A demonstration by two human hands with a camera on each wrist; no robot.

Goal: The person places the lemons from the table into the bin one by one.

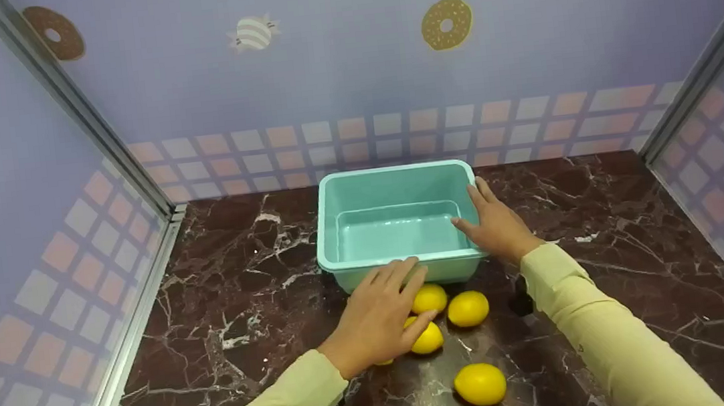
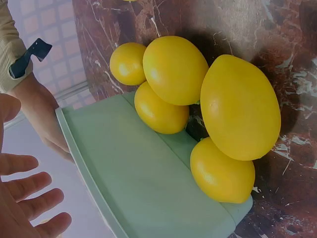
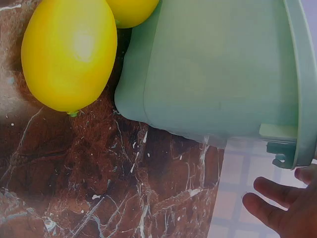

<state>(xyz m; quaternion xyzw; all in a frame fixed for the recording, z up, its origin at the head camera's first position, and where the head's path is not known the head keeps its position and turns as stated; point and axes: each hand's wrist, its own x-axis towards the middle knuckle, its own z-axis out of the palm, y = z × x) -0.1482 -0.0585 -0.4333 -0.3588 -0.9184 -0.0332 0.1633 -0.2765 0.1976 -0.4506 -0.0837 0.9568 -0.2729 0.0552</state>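
Observation:
A light green plastic basin [image 1: 402,260] stands upright on the dark marbled tabletop. My left hand [image 1: 377,316], fingers extended, hovers at its front rim and over several yellow lemons; it holds nothing. In the left wrist view, its fingers [image 2: 29,186] are spread beside the rim, away from the lemons [image 2: 240,106]. My right hand [image 1: 498,222] is at the basin's right rim, thumb over the inside and other fingers along the outside. Those fingers [image 3: 270,208] look straight and loose below the rim in the right wrist view.
One lemon [image 1: 480,384] lies apart, nearer the front; others cluster against the basin's front wall, partly hidden by my left hand. A printed back wall [image 1: 349,76] stands close behind the basin. Side panels with metal frame rails [image 1: 90,117] enclose the tabletop [image 1: 245,309].

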